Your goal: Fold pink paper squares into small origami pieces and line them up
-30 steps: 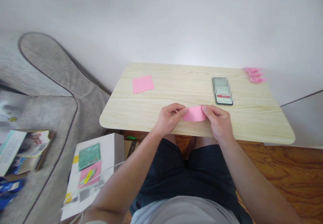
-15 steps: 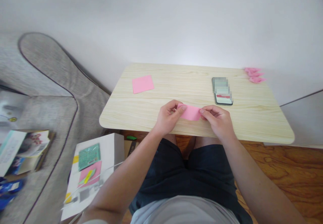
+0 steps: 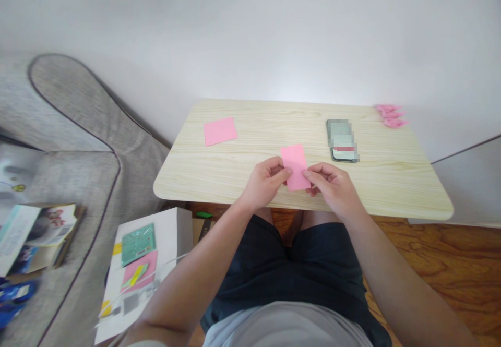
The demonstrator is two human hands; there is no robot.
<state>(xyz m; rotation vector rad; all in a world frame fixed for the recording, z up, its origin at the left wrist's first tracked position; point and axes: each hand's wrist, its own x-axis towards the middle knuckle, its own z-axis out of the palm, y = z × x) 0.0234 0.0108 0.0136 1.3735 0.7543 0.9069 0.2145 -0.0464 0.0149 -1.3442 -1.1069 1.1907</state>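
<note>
A pink sheet of paper [image 3: 296, 165], its long side pointing away from me, is held over the front part of the table [image 3: 266, 128]. My left hand [image 3: 266, 181] pinches its left edge between thumb and fingers. Opposite it, my right hand [image 3: 332, 186] grips the right edge, thumb on top and fingertips below. Another pink paper [image 3: 220, 131] lies flat at the table's left. To the right of the held sheet rests a phone [image 3: 343, 141] with its screen lit and partly blurred out. Small folded pink paper pieces [image 3: 391, 116] sit at the back right corner.
Left of my legs stands a white box [image 3: 172, 232] carrying a green packet [image 3: 138, 243], pink paper [image 3: 146, 271] and a white cable. A grey sofa [image 3: 90, 180] with an open carton [image 3: 43, 237] is farther left. The wall [image 3: 282, 39] borders the table's back edge.
The held pink paper has turned from lying crosswise to standing lengthwise, its far end now reaching beyond my fingers. Both hands keep hold of it, slightly closer together.
</note>
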